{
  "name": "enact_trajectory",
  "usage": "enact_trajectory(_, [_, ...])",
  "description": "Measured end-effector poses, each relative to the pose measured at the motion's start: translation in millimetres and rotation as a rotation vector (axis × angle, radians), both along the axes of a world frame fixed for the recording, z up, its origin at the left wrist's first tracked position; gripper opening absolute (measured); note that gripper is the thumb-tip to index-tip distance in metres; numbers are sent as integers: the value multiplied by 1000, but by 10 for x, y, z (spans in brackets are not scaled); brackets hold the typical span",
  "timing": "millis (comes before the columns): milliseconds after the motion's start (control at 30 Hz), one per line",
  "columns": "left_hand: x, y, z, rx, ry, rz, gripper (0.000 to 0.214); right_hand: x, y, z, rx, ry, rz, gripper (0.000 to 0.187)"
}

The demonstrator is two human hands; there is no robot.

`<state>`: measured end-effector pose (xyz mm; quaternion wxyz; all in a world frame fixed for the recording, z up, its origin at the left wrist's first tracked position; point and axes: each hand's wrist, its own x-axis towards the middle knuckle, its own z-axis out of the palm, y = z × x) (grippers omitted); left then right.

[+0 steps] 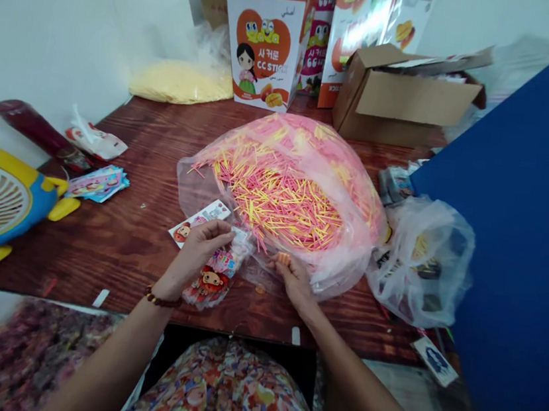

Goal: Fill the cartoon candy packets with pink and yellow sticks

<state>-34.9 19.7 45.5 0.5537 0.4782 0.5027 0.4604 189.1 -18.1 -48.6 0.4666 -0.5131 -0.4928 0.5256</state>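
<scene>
My left hand (204, 242) is closed in a pinch at the top of a clear printed packet (240, 246), over a small pile of packets (209, 283) showing a red-haired cartoon figure. A flat printed packet (216, 210) lies just beyond that hand. My right hand (296, 281) is closed around a short bundle of sticks (282, 258), its ends showing above my fingers. Just past both hands, a large clear bag (359, 169) lies open, full of thin pink and yellow sticks (280, 199). A few sticks spill over its near edge.
On the left stand a yellow-blue fan (0, 198), a dark red bottle (33, 129), a tissue pack (96, 141) and stacked packets (100, 183). Boxes (268, 38), an open carton (408, 98) and a yellow-filled bag (182, 81) line the back. A plastic bag (422, 263) sits right, beside a blue panel (523, 216).
</scene>
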Motion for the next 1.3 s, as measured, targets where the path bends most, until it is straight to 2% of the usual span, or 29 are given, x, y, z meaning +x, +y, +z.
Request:
enact_trajectory(100, [61, -36, -36, -19, 35, -50, 25, 14, 70, 138, -70, 285, -14, 25])
enact_trajectory(200, [143, -49, -55, -34, 74, -111, 26, 56, 168, 399, -50, 370, -9, 28])
enact_trajectory(300, [231, -35, -85, -9, 142, -186, 25, 125, 258, 706, 69, 182, 22, 25])
enact_trajectory(433, [297, 2, -135, 7, 185, -260, 25, 176, 344, 964, 274, -227, 213, 16])
enact_trajectory(567, [302, 14, -169, -6, 221, -309, 26, 151, 401, 965, 438, -499, 357, 13])
enact_trajectory(767, [346, -33, -85, -41, 178, -343, 27, 167, 408, 938, 403, -524, 403, 12])
enact_trajectory(933, [369, -60, -54, 22, 222, -347, 30, 214, 402, 985, 317, -360, 334, 15])
enact_trajectory(1067, [362, -70, -122, 165, 275, -299, 26, 145, 399, 1013, 176, 48, 54, 15])
enact_trajectory(1167, [380, -80, -167, 231, 312, -274, 27, 29, 385, 1071, 188, 280, -124, 16])
enact_trajectory(1300, [431, -83, -153, 249, 303, -255, 27, -120, 363, 1115, 215, 341, -157, 16])
